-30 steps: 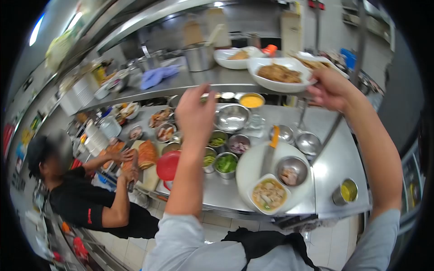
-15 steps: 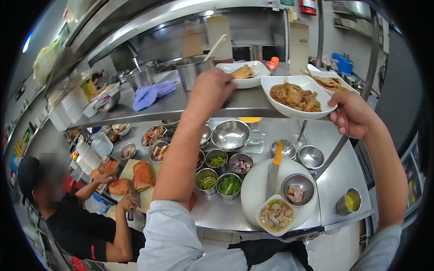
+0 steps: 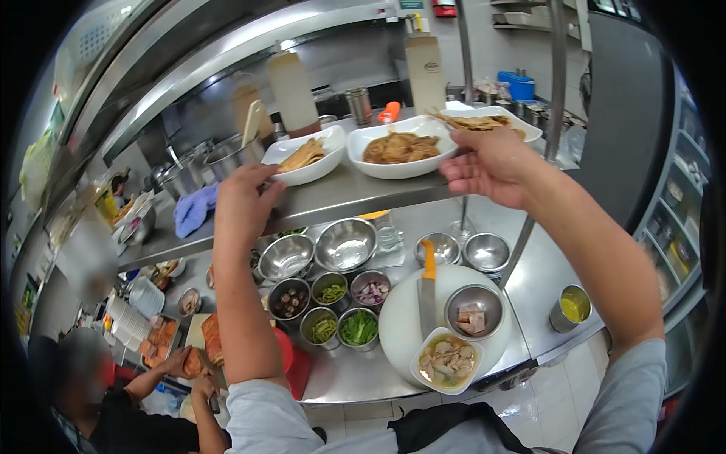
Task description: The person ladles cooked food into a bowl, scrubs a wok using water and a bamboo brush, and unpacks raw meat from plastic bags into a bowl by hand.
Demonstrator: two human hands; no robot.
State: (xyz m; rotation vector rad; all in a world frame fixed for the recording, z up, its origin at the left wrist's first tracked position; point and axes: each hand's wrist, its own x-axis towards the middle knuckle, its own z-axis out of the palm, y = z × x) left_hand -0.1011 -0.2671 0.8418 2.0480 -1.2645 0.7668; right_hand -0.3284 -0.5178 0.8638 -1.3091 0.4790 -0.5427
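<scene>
My left hand (image 3: 246, 198) grips the left end of a white bowl (image 3: 321, 168) holding pale-brown folded slices. In my right hand (image 3: 495, 163) is the right rim of a second white bowl (image 3: 404, 168), filled with brown, saucy food. Both bowls sit side by side on the raised steel shelf (image 3: 333, 198), a narrow gap between them. Behind my right hand stands a third white dish (image 3: 533, 135) with flat brown pieces, partly hidden by the hand.
Below are a round white board (image 3: 393, 318) with an orange-handled knife (image 3: 428, 284), a soup bowl (image 3: 446, 363) and a steel bowl of meat (image 3: 473, 314). Several steel bowls and vegetable tins line the counter. Sauce bottles (image 3: 293, 94) stand behind. At left, a co-worker (image 3: 128, 408) handles roasted meat.
The brown-food bowl has moved back from the shelf's front edge and now lies level beside the left bowl. My left hand has shifted to the left bowl's outer end. The view has turned right.
</scene>
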